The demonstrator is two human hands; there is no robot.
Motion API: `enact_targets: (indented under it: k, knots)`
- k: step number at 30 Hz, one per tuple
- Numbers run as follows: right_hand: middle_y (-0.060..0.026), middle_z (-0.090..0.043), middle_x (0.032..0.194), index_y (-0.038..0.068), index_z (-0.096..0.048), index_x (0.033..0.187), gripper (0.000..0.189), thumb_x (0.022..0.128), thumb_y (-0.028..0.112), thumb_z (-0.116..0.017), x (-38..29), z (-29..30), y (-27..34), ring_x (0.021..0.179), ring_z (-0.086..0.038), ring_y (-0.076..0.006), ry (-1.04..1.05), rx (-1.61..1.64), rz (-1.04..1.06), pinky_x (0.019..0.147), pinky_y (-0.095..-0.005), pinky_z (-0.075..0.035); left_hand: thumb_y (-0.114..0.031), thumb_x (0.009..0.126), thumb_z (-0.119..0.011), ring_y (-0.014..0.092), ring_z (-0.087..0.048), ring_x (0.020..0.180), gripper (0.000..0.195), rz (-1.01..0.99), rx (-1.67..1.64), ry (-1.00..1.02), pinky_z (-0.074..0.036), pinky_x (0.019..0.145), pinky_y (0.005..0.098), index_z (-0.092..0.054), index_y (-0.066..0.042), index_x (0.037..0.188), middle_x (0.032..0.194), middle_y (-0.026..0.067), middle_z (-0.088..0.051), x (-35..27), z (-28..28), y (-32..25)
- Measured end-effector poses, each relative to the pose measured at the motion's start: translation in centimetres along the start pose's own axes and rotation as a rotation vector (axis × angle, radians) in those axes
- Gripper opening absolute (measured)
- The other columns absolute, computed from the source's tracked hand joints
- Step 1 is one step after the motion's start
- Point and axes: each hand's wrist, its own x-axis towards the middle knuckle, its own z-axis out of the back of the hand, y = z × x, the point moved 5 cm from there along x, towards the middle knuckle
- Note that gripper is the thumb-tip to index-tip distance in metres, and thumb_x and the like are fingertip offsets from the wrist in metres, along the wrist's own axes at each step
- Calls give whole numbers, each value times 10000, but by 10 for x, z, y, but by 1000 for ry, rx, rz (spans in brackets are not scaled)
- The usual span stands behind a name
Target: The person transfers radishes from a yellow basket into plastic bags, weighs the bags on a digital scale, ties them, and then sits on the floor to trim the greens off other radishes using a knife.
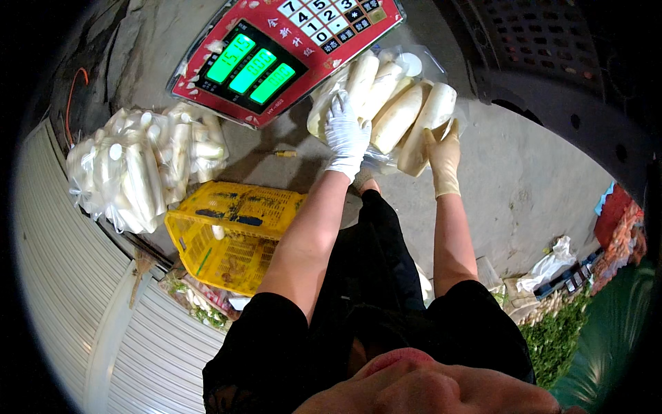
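Several white radishes (402, 118) lie side by side in a clear plastic bag (381, 156) in front of me. My left hand (345, 135), in a white glove, presses on the radishes at the bag's left side, fingers close together. Whether it grips one, I cannot tell. My right hand (444, 158), in a cream glove, holds the lower right side of the outermost radish (433, 111), thumb and fingers apart around it. Just above the bag is a red digital scale display (282, 39) with lit green readouts and a keypad.
Filled clear bags of white radishes (135, 173) stand on the concrete floor at left. Near my left arm a yellow plastic crate (222, 259) lies tipped, with a small white piece inside. A dark perforated crate (548, 57) fills the upper right. Greens (556, 331) lie at lower right.
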Motion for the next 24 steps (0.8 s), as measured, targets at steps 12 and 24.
enact_targets:
  k: [12, 24]
  knots:
    - [-236, -530, 1264, -20, -362, 1360, 714, 774, 210, -699, -25, -4, 10, 1146, -543, -364, -165, 39, 195, 951, -409, -450, -379, 675, -789, 313, -520, 1120, 942, 43, 6, -12, -440, 949, 395, -302, 2, 1386, 1306, 190, -461, -12, 0, 11]
    - [-191, -547, 1253, -10, -474, 1300, 501, 835, 107, -623, -59, -8, 33, 1107, -566, -290, -158, 491, 340, 942, -368, -452, -306, 794, -612, 267, -638, 883, 606, 722, -1939, 545, -536, 744, 339, -471, 82, 1238, 1071, 206, -616, -39, 8, 46]
